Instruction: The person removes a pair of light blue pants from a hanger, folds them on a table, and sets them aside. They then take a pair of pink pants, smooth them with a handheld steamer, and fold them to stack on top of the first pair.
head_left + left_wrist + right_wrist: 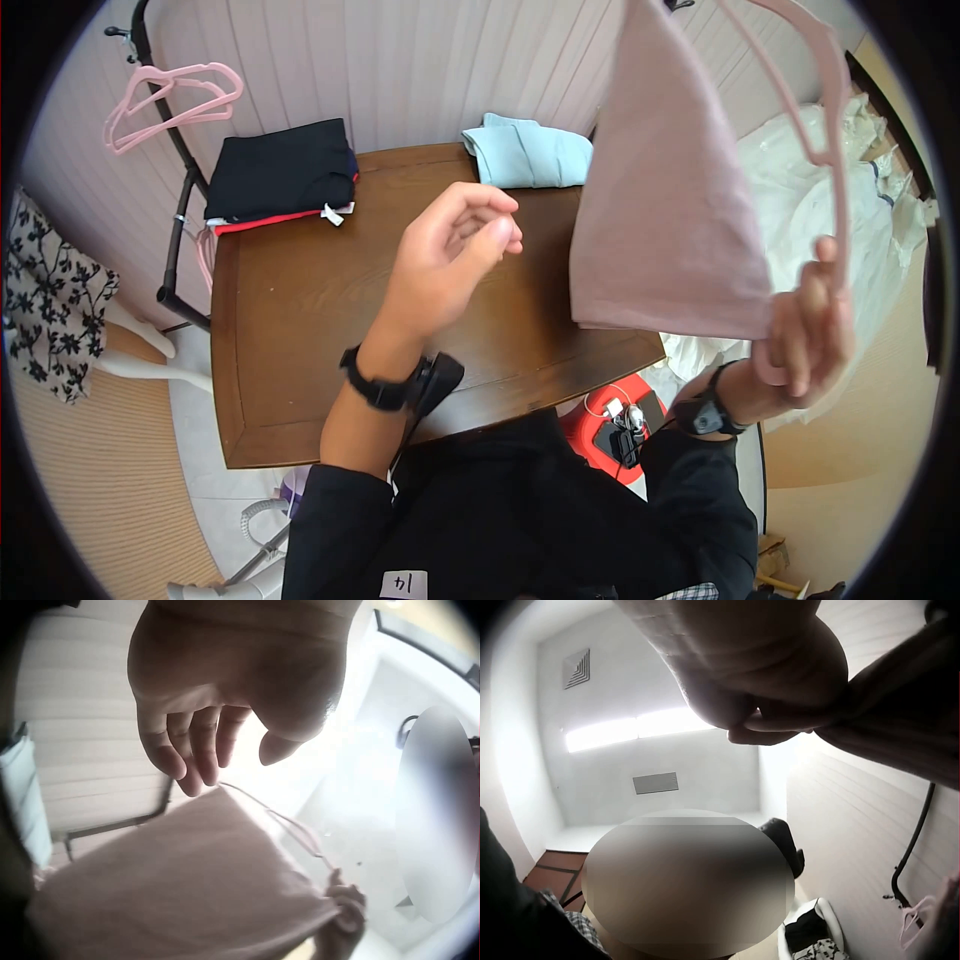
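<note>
A pink clothes hanger (838,170) is in my right hand (810,340), its end gripped between fingers and thumb. A plain dusty-pink garment (670,200) hangs from it to the left, its lower corner close by the right thumb. My left hand (445,260) is raised over the table with fingers loosely bent and nothing in them. In the left wrist view the left fingers (204,742) hang just above the top corner of the pink garment (187,877). Dark fabric (900,720) meets the right hand in the right wrist view.
A brown wooden table (330,350) bears a stack of folded dark clothes (280,170) and a folded light-blue garment (530,155). Pink hangers (170,105) hang on a black rack (170,180) at left. A red stool (585,430) holds small devices. White plastic-wrapped items (800,220) are at right.
</note>
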The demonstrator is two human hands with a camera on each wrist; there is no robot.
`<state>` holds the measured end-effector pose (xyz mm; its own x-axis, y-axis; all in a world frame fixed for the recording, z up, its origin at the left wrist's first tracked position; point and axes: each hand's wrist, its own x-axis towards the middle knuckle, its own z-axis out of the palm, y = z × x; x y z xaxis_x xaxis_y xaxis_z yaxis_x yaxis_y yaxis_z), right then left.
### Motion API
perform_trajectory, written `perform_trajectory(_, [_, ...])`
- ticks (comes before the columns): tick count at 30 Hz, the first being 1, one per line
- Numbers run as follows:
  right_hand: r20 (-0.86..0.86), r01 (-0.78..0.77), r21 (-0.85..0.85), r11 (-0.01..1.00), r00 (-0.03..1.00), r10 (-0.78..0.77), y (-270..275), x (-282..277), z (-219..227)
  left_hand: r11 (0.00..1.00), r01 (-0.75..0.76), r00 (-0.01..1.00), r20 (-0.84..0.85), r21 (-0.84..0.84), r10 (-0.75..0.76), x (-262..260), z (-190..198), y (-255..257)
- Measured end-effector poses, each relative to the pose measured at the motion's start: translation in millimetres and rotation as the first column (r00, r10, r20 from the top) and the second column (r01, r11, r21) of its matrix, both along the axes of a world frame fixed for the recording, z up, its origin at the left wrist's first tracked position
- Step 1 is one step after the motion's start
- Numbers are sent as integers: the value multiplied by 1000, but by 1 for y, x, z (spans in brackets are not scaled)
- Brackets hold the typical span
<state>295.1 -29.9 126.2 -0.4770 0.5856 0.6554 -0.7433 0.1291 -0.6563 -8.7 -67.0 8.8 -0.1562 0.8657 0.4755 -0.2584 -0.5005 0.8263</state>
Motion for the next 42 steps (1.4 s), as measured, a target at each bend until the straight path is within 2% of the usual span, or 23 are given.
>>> perform_trajectory(2, [93, 118, -78, 990, 989, -111, -18, -41, -12, 992, -73, 995, -61, 103, 79, 1, 21, -39])
perform_trajectory(4, [241, 178, -13, 984, 956, -169, -34, -74, -23, 974, -142, 979, -121, 175, 165, -2, 30, -70])
perform_trajectory(6, [474, 194, -35, 980, 867, -154, -58, -100, -30, 964, -215, 967, -102, 156, 232, -3, 36, -96])
perform_trajectory(8, [649, -20, -3, 1000, 761, 17, -67, -121, -42, 949, -283, 951, -86, 136, 296, -2, 33, -120])
perform_trajectory(10, [755, -182, -6, 983, 644, 124, -76, -149, -55, 857, -514, 855, -73, 16, 514, 0, 24, -141])
perform_trajectory(12, [748, -267, 109, 957, 656, 98, -87, -175, -94, 823, -567, 821, -116, -46, 559, -2, 4, -162])
perform_trajectory(14, [731, -315, 205, 927, 679, 70, -102, -195, -124, 673, -709, 702, -130, -208, 700, 2, -19, -177])
perform_trajectory(17, [740, -422, 244, 873, 663, 114, -127, -211, -171, 614, -660, 652, 76, -433, 754, 5, -53, -190])
perform_trajectory(18, [743, -426, 232, 874, 658, 123, -128, -208, -180, 608, -658, 650, 73, -443, 756, 4, -63, -197])
perform_trajectory(20, [574, -399, 376, 836, 809, 129, -122, -202, -193, 694, -547, 690, 217, -467, 690, -5, -81, -214])
perform_trajectory(21, [578, -419, 491, 764, 813, 75, -106, -195, -195, 662, -544, 629, 271, -516, 729, -2, -81, -218])
perform_trajectory(23, [522, -185, 567, 802, 835, -176, -67, -176, -206, 661, -521, 604, 315, -540, 732, -6, -91, -235])
perform_trajectory(24, [651, -155, 488, 859, 720, -240, -39, -155, -191, 666, -497, 585, 352, -556, 730, -7, -95, -243])
perform_trajectory(25, [579, 81, 599, 797, 644, -500, -15, -141, -196, 588, -535, 526, 305, -607, 794, -6, -101, -243])
perform_trajectory(26, [647, 219, 577, 787, 466, -604, 5, -125, -194, 583, -533, 516, 311, -613, 798, -6, -108, -246])
perform_trajectory(27, [586, 316, 665, 677, 341, -735, 29, -106, -204, 555, -535, 500, 292, -637, 816, -9, -115, -251])
perform_trajectory(28, [486, 365, 732, 575, 312, -816, 51, -90, -216, 528, -534, 487, 270, -660, 831, -11, -121, -253])
perform_trajectory(29, [514, 378, 733, 566, 238, -824, 66, -73, -226, 463, -568, 433, 232, -680, 871, -11, -127, -250])
perform_trajectory(32, [711, 287, 625, 726, 176, -681, 84, -46, -242, 394, -608, 391, 172, -689, 904, -23, -130, -246])
perform_trajectory(33, [715, 290, 619, 730, 176, -676, 83, -44, -246, 371, -634, 382, 142, -678, 913, -29, -131, -246])
perform_trajectory(35, [679, 147, 714, 684, 88, -729, 75, -40, -249, 360, -648, 389, 114, -671, 914, -43, -131, -248])
perform_trajectory(40, [680, 168, 727, 666, -43, -732, 55, -33, -251, 318, -703, 401, 15, -636, 916, -55, -126, -247])
perform_trajectory(42, [657, 139, 752, 644, -82, -749, 54, -19, -255, 354, -701, 433, 25, -619, 901, -53, -128, -247])
